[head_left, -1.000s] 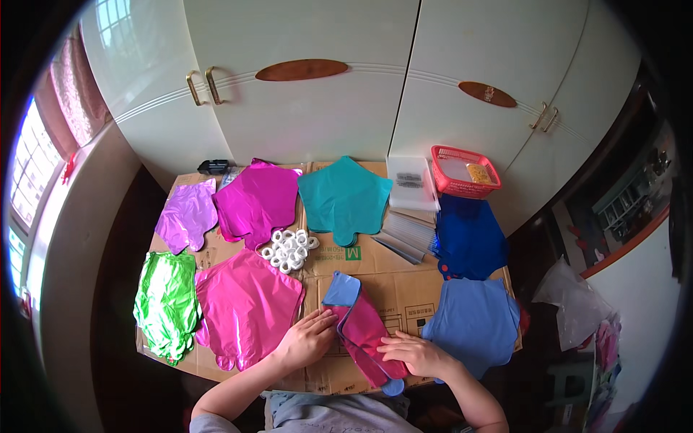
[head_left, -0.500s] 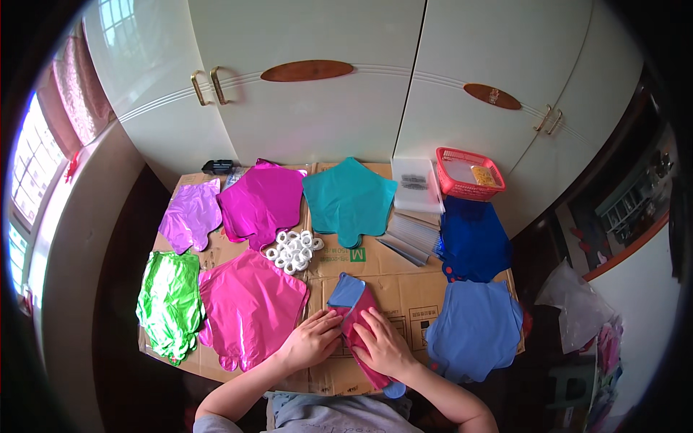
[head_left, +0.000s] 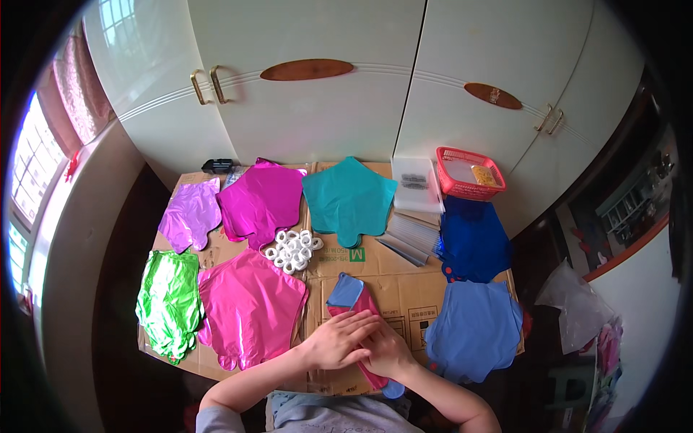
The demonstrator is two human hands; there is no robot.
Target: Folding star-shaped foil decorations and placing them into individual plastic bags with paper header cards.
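Two hands at lower centre of the frame: our left hand (head_left: pixel 339 339) lies flat, fingers extended, over our right hand (head_left: pixel 386 350), both pressing a folded red-and-blue foil balloon (head_left: pixel 351 299) onto the cardboard-covered surface (head_left: pixel 390 281). We judge the step as flattening or folding; a next move would call for keeping the crease pinned. Surface, upper half: purple balloon (head_left: pixel 189 213), magenta balloon (head_left: pixel 261 200), teal star balloon (head_left: pixel 349 198), white rings (head_left: pixel 292 250), red basket (head_left: pixel 469 173). Left: green balloon (head_left: pixel 170 303), pink balloon (head_left: pixel 249 307). Right: blue balloons (head_left: pixel 473 328). Room: white cupboard doors (head_left: pixel 325 108) behind.
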